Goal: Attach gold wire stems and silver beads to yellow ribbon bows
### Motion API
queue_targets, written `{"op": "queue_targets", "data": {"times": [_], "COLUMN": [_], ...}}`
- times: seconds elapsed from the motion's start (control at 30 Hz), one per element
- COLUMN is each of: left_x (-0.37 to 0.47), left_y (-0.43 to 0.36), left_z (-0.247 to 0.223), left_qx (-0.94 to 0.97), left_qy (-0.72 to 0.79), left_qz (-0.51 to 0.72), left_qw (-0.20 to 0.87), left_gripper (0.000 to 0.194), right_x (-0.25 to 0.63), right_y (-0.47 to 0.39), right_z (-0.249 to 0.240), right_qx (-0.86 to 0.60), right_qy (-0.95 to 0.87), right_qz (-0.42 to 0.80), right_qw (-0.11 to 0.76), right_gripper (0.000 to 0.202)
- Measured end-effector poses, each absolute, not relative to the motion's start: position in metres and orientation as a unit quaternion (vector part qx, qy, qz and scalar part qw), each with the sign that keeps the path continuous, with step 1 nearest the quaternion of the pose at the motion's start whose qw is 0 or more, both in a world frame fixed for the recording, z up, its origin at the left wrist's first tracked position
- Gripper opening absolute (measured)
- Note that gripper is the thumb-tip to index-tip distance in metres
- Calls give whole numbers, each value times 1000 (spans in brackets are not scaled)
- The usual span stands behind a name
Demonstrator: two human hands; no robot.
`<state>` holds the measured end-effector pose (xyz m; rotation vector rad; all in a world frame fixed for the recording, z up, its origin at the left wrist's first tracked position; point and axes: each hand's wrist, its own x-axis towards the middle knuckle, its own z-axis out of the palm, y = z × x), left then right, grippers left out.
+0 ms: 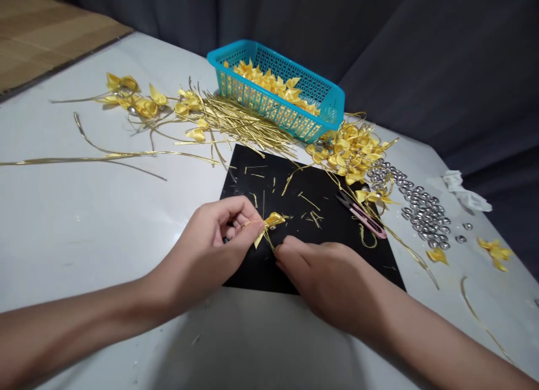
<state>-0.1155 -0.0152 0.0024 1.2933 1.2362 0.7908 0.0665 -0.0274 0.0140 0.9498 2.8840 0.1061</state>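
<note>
My left hand [227, 227] pinches a small yellow ribbon bow [274, 219] between thumb and fingers, above a black mat [311, 266]. From the bow a thin gold cord [268, 241] runs down to my right hand [320, 266], whose closed fingertips grip its end. The fingers of the right hand are partly hidden behind its back. Short gold cord clippings [309, 200] lie scattered on the mat. Pink-handled thread snips [362, 217] rest at the mat's right side.
A blue plastic basket [273, 98] of yellow bows stands at the back, with a bundle of gold cords [244, 123] before it. Corded bows [353, 148] are heaped to its right, near silver beads [425, 213]. White crumpled scraps [465, 192] lie far right.
</note>
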Motion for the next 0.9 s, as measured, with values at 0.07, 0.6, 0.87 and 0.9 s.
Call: {"op": "queue_targets", "data": {"times": [0.07,0.6,0.87,0.9], "left_x": [-116,-116,-115,-115], "left_y": [-15,-14,-16,-16], "left_z": [2,2,1,1], "left_qx": [546,565,589,592], "left_qy": [523,494,499,498], "left_qz": [335,310,303,303], "left_qw": [562,584,559,556], "left_gripper": [19,16,16,16], "right_x": [63,57,51,51], "right_y": [-30,-24,3,5], "right_z": [15,20,28,27], "right_qx": [288,454,526,508], "right_qy": [955,853,692,688], "right_qz": [47,-129,-420,-446], "right_qw": [50,-224,-262,-264], "right_gripper": [17,18,15,15]}}
